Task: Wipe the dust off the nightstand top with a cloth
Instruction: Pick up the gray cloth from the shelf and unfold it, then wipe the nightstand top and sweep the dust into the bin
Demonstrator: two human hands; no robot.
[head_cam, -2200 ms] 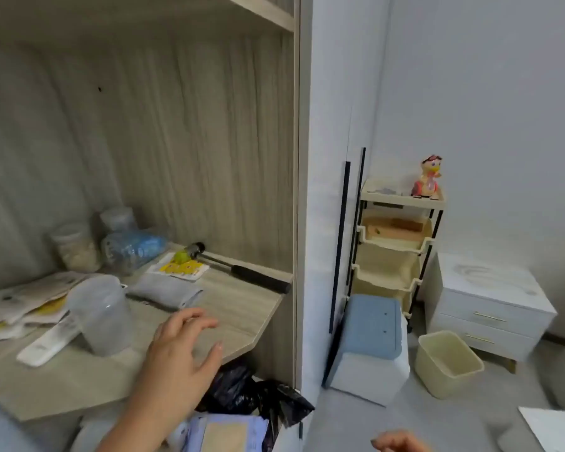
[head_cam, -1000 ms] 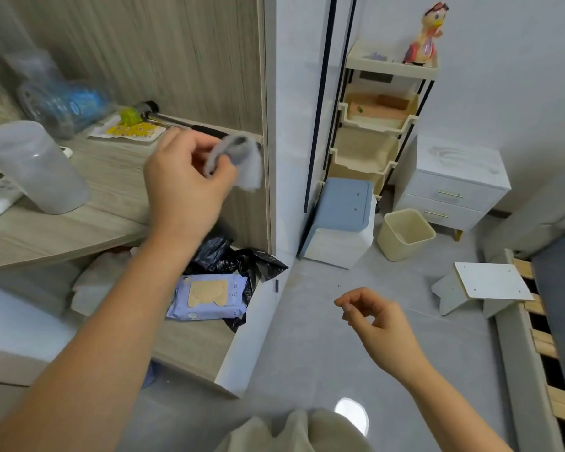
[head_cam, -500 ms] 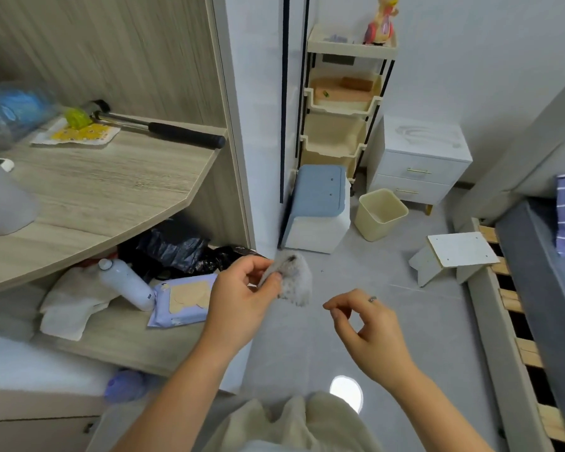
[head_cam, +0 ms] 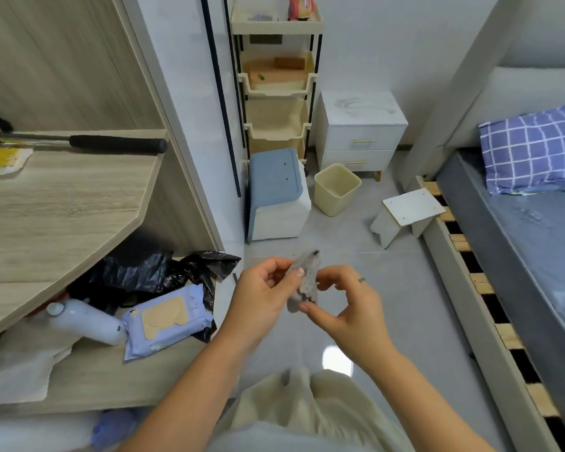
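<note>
A small grey cloth point(head_cam: 305, 279) is pinched between both hands in front of my body, above the grey floor. My left hand point(head_cam: 262, 296) grips its left edge with thumb and fingers. My right hand point(head_cam: 346, 308) holds its lower right edge. The white nightstand point(head_cam: 361, 109) with two drawers stands far ahead against the wall, between a shelf rack and the bed. Its top shows dusty smear marks. Both hands are well short of it.
A cream bin point(head_cam: 336, 188), a blue-topped box point(head_cam: 276, 194) and a tipped white stool point(head_cam: 405, 215) lie on the floor before the nightstand. The bed point(head_cam: 522, 243) runs along the right. A wooden shelf unit point(head_cam: 62, 197) with a hammer point(head_cam: 79, 143) stands at left.
My left hand took the cloth from the shelf and brought it down in front of me. My right hand has now closed on the cloth too. The view turned right toward the nightstand.
</note>
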